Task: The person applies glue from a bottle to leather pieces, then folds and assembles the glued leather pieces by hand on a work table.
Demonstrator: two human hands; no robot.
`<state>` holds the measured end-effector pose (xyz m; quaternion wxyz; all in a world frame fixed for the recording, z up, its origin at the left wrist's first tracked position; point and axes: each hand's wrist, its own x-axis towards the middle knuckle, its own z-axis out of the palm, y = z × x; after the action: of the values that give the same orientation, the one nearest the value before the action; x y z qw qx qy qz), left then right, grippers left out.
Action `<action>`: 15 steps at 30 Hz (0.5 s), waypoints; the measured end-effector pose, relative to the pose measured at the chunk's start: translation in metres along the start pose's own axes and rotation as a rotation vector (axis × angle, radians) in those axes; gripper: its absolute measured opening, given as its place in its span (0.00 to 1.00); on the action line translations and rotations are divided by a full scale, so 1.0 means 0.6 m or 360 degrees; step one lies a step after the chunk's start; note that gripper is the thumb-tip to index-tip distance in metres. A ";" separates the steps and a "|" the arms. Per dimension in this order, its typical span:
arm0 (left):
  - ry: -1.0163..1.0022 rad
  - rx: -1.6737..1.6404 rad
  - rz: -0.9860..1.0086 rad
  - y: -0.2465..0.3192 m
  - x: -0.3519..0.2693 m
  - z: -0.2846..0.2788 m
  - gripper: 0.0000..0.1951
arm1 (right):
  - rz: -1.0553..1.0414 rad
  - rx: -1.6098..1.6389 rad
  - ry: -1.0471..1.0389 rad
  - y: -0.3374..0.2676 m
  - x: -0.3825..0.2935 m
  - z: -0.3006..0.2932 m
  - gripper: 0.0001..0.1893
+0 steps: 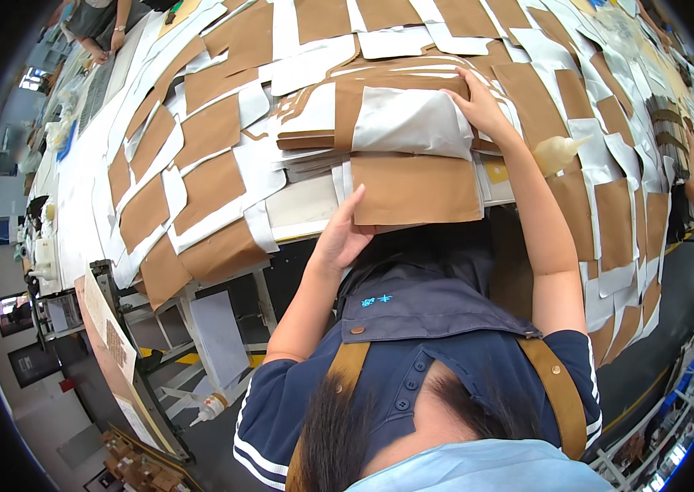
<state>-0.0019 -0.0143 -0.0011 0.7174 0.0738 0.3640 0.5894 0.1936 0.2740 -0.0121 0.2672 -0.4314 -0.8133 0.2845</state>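
Note:
My left hand (347, 237) is at the near left corner of a stack of flat brown and white sheet pieces (418, 187), which reaches past the table's front edge. Its thumb lies along the stack's left side and its fingers go underneath. At the far right corner of a creased white sheet piece (411, 120) rests my right hand (485, 111), thumb and forefinger spread. Whether it pinches the piece is hidden. That white piece lies across a brown strip (347, 117) on a thicker pile of cut pieces (304, 138).
Overlapping brown and white panels (208, 138) cover the table on both sides. A cream squeeze bottle (556, 154) is beside my right forearm. Another bottle (208, 407) hangs low at the left near a metal frame (193, 332). Other people's hands (110, 46) show at the edges.

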 end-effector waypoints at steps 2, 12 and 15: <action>-0.0015 -0.0116 0.0038 0.014 0.015 -0.002 0.28 | 0.0147 0.0365 -0.0006 -0.047 -0.012 -0.007 0.43; -0.0499 -0.0760 -0.0144 0.034 0.036 -0.027 0.40 | 0.0138 0.1402 -0.0606 -0.113 -0.087 -0.086 0.35; -0.0283 -0.0624 -0.0085 0.041 0.014 -0.039 0.42 | 0.0033 0.1552 -0.1170 -0.107 -0.140 -0.109 0.41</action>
<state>-0.0350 -0.0072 -0.0086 0.7627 -0.0251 0.1795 0.6208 0.2437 0.1873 0.0622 0.1329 -0.1407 -0.6240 0.7570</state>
